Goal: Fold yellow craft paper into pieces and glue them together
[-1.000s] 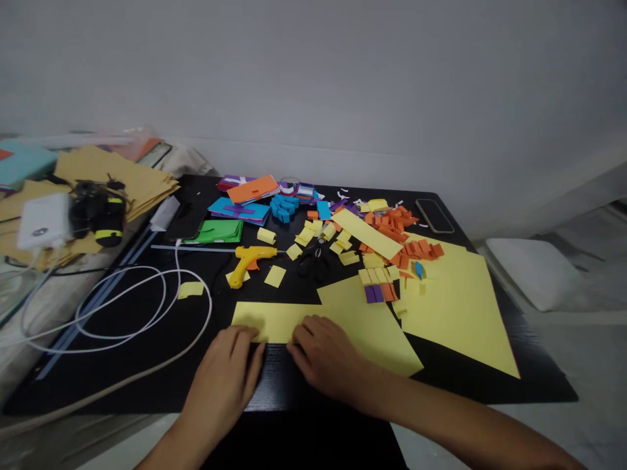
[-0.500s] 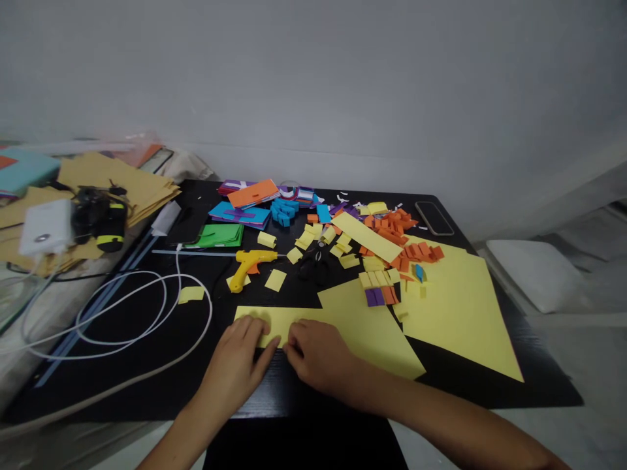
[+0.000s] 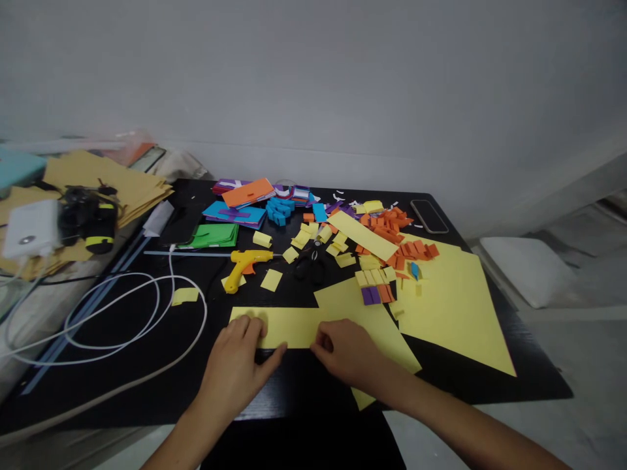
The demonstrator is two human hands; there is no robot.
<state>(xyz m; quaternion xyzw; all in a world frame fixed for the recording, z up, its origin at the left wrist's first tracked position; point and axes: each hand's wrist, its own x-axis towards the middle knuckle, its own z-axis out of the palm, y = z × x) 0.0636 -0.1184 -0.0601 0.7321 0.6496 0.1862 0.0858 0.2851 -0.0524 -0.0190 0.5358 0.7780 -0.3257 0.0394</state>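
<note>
A folded-looking strip of yellow paper (image 3: 289, 326) lies flat near the table's front edge. My left hand (image 3: 238, 356) rests on its left end, fingertips on the paper and thumb spread away to the right. My right hand (image 3: 345, 349) is closed, its fingers curled and pressed together at the strip's lower edge further right. A larger yellow sheet (image 3: 362, 320) lies partly beneath that hand and wrist. Beyond the strip are a yellow glue gun (image 3: 241, 266), black scissors (image 3: 309, 266) and small cut yellow pieces (image 3: 271, 281).
Orange folded pieces (image 3: 392, 225), a yellow strip (image 3: 362, 235) and a big yellow sheet (image 3: 455, 307) lie to the right. Coloured paper packs (image 3: 235, 214) and a phone (image 3: 429, 216) sit at the back. White cables (image 3: 203, 313) loop across the left side.
My right hand has slid right along the strip's lower edge, away from my left hand. My left hand stays on the left end. The whole view has shifted slightly.
</note>
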